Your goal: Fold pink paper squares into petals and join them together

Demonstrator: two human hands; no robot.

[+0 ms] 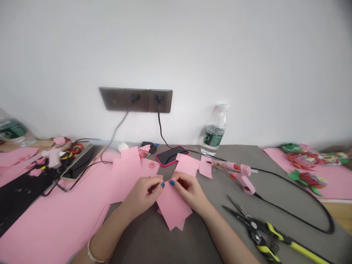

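Pink hot-glue gun (pixel 235 172) at 2 o'clock, yellow-handled steel snips (pixel 254 229) at 4, clear plastic water bottle (pixel 214 132) at 1.

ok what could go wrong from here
The pink glue gun sits near the right hand; if it is hot, a careless reach could burn skin or mark the pink paper. The open yellow-handled shears lie beside the right forearm, so a sideways move might catch their blades.

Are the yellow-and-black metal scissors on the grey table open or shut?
Open: the yellow-and-black metal scissors show two blades spread apart.
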